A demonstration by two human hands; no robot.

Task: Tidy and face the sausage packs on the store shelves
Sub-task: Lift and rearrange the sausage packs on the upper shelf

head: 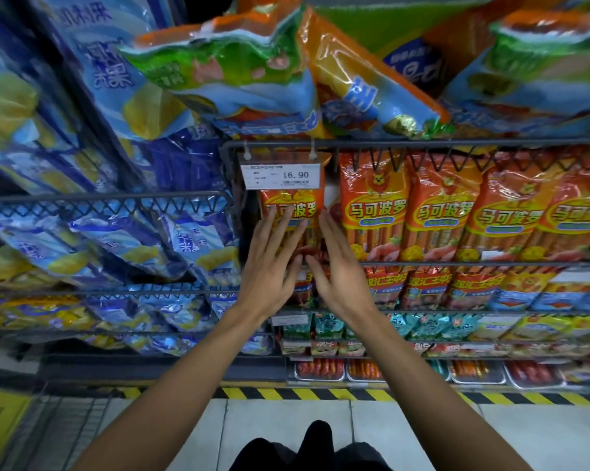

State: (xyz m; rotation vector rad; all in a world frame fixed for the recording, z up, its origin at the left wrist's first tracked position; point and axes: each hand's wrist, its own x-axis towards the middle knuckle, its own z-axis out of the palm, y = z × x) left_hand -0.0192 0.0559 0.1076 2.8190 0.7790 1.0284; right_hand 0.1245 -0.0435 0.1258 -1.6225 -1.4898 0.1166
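Observation:
An orange sausage pack [295, 207] stands at the left end of a row on the middle wire shelf [422, 144]. My left hand [273, 263] lies flat on its front with straight fingers. My right hand [337, 263] presses with straight fingers along the pack's right edge, in the gap beside the neighbouring orange packs [439, 209]. Neither hand curls round anything. A price tag [281, 176] reading 16.90 hangs over the pack's top.
Green and blue sausage bags [225, 66] overhang from the shelf above. Blue snack bags [100, 232] fill the wire shelves at left. Lower shelves hold smaller red packs [429, 287] and trays [320, 370]. Yellow-black tape [320, 394] marks the floor edge.

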